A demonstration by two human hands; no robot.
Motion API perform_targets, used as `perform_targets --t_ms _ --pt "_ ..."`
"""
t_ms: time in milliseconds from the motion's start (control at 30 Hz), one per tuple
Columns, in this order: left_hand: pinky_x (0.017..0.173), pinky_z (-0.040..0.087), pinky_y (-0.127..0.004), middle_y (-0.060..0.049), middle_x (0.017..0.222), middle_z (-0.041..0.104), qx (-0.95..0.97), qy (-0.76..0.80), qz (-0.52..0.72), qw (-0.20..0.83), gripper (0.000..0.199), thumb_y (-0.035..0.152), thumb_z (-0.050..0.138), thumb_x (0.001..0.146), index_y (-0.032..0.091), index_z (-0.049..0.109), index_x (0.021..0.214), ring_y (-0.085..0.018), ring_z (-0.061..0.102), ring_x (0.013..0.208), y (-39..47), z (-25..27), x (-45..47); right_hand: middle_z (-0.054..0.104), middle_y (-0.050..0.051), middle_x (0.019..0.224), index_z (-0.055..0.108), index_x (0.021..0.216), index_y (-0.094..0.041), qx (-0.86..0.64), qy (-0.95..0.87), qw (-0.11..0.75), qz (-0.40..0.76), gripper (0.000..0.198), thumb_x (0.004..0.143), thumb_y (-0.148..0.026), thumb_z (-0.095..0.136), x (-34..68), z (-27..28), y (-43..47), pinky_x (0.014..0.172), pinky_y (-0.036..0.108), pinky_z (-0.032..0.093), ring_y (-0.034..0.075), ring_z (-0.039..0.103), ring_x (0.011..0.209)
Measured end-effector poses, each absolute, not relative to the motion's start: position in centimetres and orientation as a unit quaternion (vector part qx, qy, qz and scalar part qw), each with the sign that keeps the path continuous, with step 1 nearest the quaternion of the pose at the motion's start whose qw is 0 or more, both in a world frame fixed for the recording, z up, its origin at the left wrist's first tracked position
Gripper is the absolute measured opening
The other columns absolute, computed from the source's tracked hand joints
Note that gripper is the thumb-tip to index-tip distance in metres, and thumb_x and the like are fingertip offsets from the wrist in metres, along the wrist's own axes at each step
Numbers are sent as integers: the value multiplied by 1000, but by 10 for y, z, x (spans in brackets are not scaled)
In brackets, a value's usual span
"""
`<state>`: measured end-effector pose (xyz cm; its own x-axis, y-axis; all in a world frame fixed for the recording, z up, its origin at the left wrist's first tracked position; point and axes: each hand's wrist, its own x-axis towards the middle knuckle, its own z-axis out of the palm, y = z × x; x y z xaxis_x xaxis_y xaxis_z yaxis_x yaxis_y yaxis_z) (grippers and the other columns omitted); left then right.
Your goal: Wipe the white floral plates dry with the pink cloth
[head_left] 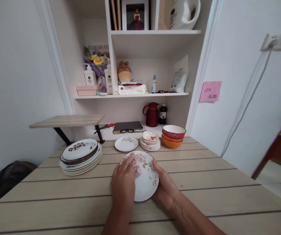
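A white plate (146, 182) with a brown flower pattern and dark rim is tilted up toward me above the table. My right hand (166, 187) grips its right edge, thumb on the face and the other fingers behind. Against the upper left of the plate's face, my left hand (124, 179) presses a pale pinkish cloth (137, 169), its fingers bent over it. Just beyond lies a similar flowered plate (126, 144). A stack of plates (81, 156) stands to the left.
Small dishes (150, 137) sit on stacked saucers (150, 147), beside nested red and orange bowls (173, 137). Behind them are a dark red jug (152, 115), a dark bottle (163, 114) and a laptop (128, 126). A small raised shelf (67, 120) stands at the left on the slatted table (199, 202).
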<state>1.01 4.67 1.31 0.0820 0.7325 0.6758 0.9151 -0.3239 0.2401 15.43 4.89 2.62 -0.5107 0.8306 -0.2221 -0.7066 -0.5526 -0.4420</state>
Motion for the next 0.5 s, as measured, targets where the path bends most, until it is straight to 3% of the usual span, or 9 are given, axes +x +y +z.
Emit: perform_targets --t_ms 200,367,500 --pt "93 55 -40 -7 123 65 -773 -524 -357 15 37 10 52 84 21 67 116 -26 62 113 35 7 34 75 11 97 63 113 -14 -236 -148 520 807 50 87 -54 50 179 29 65 93 41 46 25 68 95" --pt "101 50 -41 -4 129 61 -801 -440 -401 -56 45 4 47 83 26 65 119 -22 55 122 35 8 46 74 10 94 65 108 -11 -208 -145 487 836 48 84 -53 56 171 23 61 91 35 48 21 68 88" --pt "108 42 -48 -6 133 58 -799 -438 -411 -23 42 7 47 85 23 63 120 -23 48 129 39 15 39 72 9 108 62 116 -13 -170 -123 449 869 45 86 -46 57 151 26 46 98 32 44 19 65 104"
